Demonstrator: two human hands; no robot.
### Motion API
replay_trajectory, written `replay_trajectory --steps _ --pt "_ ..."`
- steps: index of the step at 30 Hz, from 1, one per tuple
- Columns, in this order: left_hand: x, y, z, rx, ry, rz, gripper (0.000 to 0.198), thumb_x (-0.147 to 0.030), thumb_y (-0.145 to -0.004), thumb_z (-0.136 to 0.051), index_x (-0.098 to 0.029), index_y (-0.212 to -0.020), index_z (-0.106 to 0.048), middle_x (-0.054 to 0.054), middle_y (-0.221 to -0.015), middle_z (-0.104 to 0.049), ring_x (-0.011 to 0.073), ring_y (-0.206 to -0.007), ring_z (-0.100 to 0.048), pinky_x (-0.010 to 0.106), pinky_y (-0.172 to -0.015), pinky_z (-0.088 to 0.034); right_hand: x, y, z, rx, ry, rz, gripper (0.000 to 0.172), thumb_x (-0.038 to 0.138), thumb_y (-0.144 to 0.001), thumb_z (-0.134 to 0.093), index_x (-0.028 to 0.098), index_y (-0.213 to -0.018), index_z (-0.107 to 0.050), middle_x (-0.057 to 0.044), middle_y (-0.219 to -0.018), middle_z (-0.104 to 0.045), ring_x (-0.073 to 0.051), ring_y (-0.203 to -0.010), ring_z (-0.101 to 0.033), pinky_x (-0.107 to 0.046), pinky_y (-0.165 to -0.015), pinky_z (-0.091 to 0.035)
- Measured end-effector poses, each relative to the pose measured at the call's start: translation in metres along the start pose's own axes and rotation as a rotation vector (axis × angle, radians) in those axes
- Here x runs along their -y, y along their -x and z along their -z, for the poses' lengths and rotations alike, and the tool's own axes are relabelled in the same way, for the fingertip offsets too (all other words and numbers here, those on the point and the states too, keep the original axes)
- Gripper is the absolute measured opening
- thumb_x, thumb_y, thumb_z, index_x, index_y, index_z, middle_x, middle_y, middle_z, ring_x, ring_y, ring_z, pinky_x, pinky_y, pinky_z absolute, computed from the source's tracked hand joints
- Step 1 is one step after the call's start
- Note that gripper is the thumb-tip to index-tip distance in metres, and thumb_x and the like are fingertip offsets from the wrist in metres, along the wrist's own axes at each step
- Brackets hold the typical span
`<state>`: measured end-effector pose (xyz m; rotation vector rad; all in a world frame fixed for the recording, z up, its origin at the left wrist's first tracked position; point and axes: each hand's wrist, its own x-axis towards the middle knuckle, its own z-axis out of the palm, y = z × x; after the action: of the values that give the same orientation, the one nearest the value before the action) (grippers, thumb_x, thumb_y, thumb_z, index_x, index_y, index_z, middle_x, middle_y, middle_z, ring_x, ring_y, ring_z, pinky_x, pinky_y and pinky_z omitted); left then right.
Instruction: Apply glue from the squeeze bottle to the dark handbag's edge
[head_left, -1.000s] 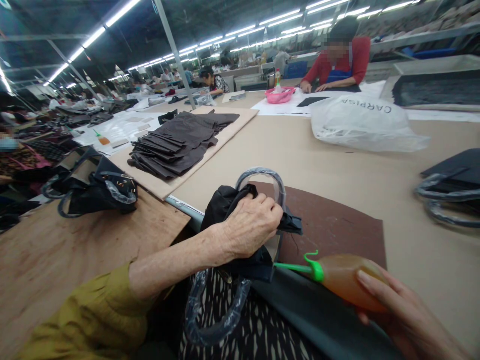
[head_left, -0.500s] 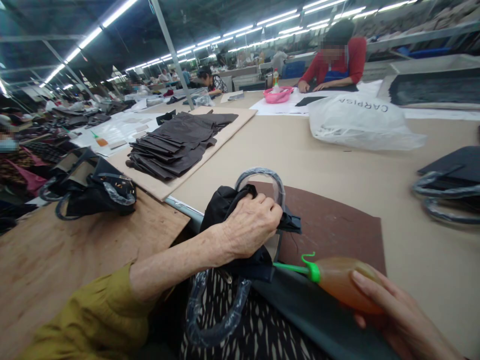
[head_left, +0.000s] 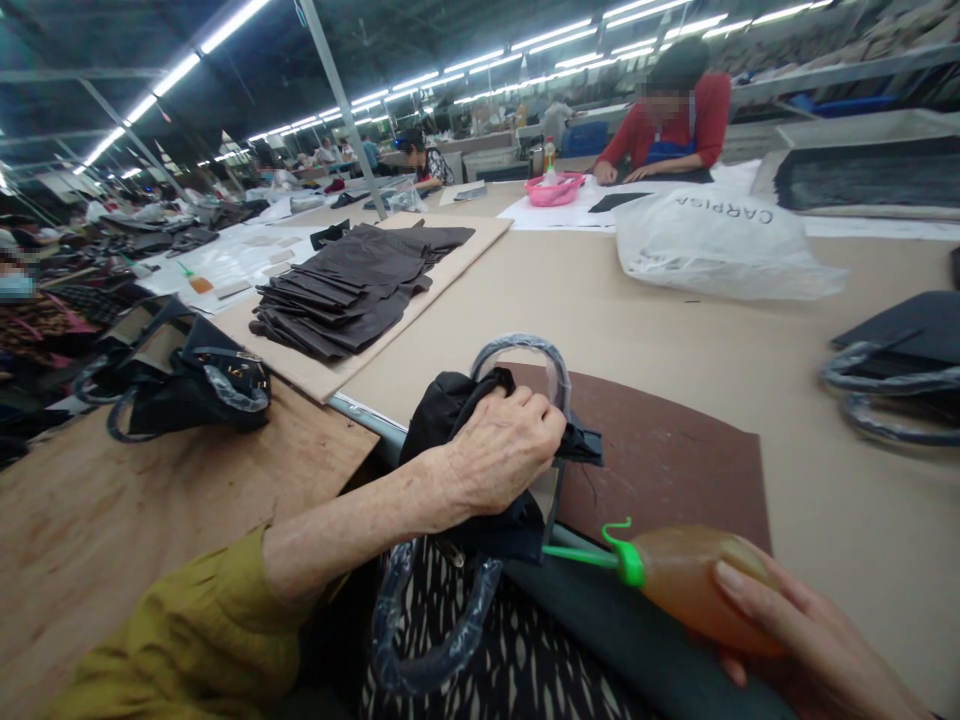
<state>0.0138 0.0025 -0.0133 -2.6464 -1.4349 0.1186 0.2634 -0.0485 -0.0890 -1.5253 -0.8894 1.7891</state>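
My left hand [head_left: 501, 450] is closed on the bunched black fabric of a handbag [head_left: 442, 405] at the table edge. One plastic-wrapped handle [head_left: 525, 345] of the bag arches up behind my knuckles; the other handle [head_left: 431, 665] hangs down over my lap. Wrapped round a squeeze bottle [head_left: 697, 580] of amber liquid, my right hand [head_left: 795, 620] holds it tilted on its side. Its long green nozzle [head_left: 581, 555] points left, the tip at the edge of the bag's black panel. Whether the tip touches the panel I cannot tell.
A brown sheet [head_left: 675, 460] lies beyond the bag. Dark cut pieces [head_left: 360, 290] are stacked on a board. Other black bags [head_left: 202, 380] rest on plywood at left, another bag [head_left: 907, 350] at right. A white plastic bag [head_left: 720, 245] and a co-worker [head_left: 675, 120] are farther back.
The bottle in my right hand has shifted slightly right and down, its nozzle now lower along the panel's edge. My left hand keeps its grip on the bag.
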Motion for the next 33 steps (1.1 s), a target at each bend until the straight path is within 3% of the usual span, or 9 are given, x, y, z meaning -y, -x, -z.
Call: replay_trajectory --steps 3,6,8,11,15,20,26,30,33 --pt "0.000 0.000 0.000 -0.008 0.001 -0.002 0.013 -0.022 -0.084 -0.051 -0.014 -0.093 -0.049 0.008 -0.093 -0.056 0.0233 -0.086 -0.051 0.035 -0.069 -0.041 -0.001 -0.001 0.011 -0.071 0.153 0.092 0.058 0.058 -0.066 -0.067 0.022 -0.109 -0.054 -0.004 -0.080 -0.064 -0.020 -0.057 -0.054 -0.028 -0.046 -0.045" --pt "0.000 0.000 0.002 0.000 0.008 0.003 0.013 -0.022 -0.085 -0.051 -0.014 -0.094 -0.049 0.008 -0.093 -0.056 0.0235 -0.086 -0.051 0.035 -0.069 -0.042 -0.001 -0.005 0.025 -0.195 0.390 0.213 0.065 0.063 -0.059 -0.069 0.028 -0.112 -0.055 -0.003 -0.087 -0.067 -0.028 -0.074 -0.062 -0.032 -0.059 -0.052" --pt "-0.001 -0.001 0.003 0.014 0.008 0.001 0.013 -0.023 -0.084 -0.052 -0.014 -0.094 -0.048 0.009 -0.094 -0.056 0.0235 -0.087 -0.051 0.035 -0.069 -0.041 0.002 -0.009 0.029 -0.233 0.474 0.271 0.070 0.062 -0.055 -0.072 0.031 -0.116 -0.054 -0.002 -0.087 -0.068 -0.029 -0.073 -0.063 -0.035 -0.065 -0.054" --pt "-0.001 -0.001 0.004 0.018 0.010 0.001 0.014 -0.023 -0.084 -0.052 -0.014 -0.094 -0.048 0.009 -0.094 -0.056 0.0235 -0.087 -0.051 0.035 -0.070 -0.041 0.015 -0.013 0.021 -0.221 0.504 0.300 0.071 0.061 -0.050 -0.074 0.029 -0.111 -0.055 -0.003 -0.081 -0.068 -0.027 -0.060 -0.063 -0.035 -0.057 -0.055" --pt "0.000 -0.002 0.003 -0.013 0.029 0.003 0.013 -0.022 -0.083 -0.053 -0.014 -0.092 -0.049 0.008 -0.093 -0.056 0.0233 -0.086 -0.051 0.035 -0.069 -0.042 0.034 -0.016 0.003 -0.239 0.495 0.280 0.070 0.063 -0.043 -0.070 0.024 -0.100 -0.058 -0.005 -0.077 -0.069 -0.029 -0.063 -0.064 -0.032 -0.045 -0.052" --pt "0.003 -0.003 0.004 -0.026 0.057 0.002 0.011 -0.022 -0.082 -0.053 -0.014 -0.090 -0.050 0.007 -0.091 -0.057 0.0226 -0.084 -0.051 0.035 -0.069 -0.042 0.034 -0.024 0.006 -0.246 0.540 0.339 0.066 0.063 -0.048 -0.069 0.024 -0.100 -0.059 -0.005 -0.082 -0.069 -0.030 -0.075 -0.064 -0.035 -0.068 -0.055" --pt "0.005 -0.003 0.003 -0.044 0.061 0.006 0.010 -0.022 -0.084 -0.050 -0.015 -0.091 -0.050 0.008 -0.093 -0.056 0.0228 -0.087 -0.051 0.035 -0.071 -0.042 0.030 -0.029 0.021 -0.253 0.607 0.365 0.071 0.067 -0.055 -0.067 0.026 -0.110 -0.053 -0.006 -0.096 -0.068 -0.033 -0.089 -0.062 -0.039 -0.079 -0.052" --pt "0.006 -0.003 0.001 -0.047 0.063 0.001 0.011 -0.022 -0.084 -0.050 -0.015 -0.091 -0.050 0.007 -0.093 -0.056 0.0229 -0.086 -0.051 0.035 -0.071 -0.042 0.030 -0.030 0.025 -0.274 0.526 0.341 0.073 0.065 -0.054 -0.070 0.026 -0.113 -0.052 -0.006 -0.092 -0.068 -0.032 -0.085 -0.063 -0.035 -0.069 -0.055" --pt "0.006 -0.003 0.001 -0.045 0.059 0.001 0.010 -0.022 -0.084 -0.050 -0.015 -0.091 -0.050 0.007 -0.093 -0.056 0.0232 -0.086 -0.051 0.036 -0.071 -0.042 0.028 -0.028 0.020 -0.245 0.459 0.298 0.076 0.064 -0.049 -0.073 0.024 -0.111 -0.054 -0.006 -0.086 -0.069 -0.030 -0.073 -0.064 -0.031 -0.053 -0.055"
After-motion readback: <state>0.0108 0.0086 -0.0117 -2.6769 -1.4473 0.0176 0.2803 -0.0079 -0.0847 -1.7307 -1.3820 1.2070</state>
